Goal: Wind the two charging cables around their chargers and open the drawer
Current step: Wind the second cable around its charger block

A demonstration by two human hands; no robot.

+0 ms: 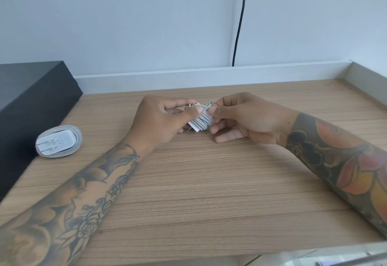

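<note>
Charger [199,122] with cable wound around it is held by the left hand [162,119]; right hand [243,119] pinches the cable end [209,104] just above the grip.

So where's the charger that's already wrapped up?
In the head view, the wound charger lies on the wooden desk at far left, beside the black box, apart from both hands.

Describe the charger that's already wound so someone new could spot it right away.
Start at the big black box on the wooden table's left side. The wound charger lies flat on the wood against that box, prongs up, its cable looped around its body. Unlike the other charger, gripped by both hands, nobody touches it.
</note>
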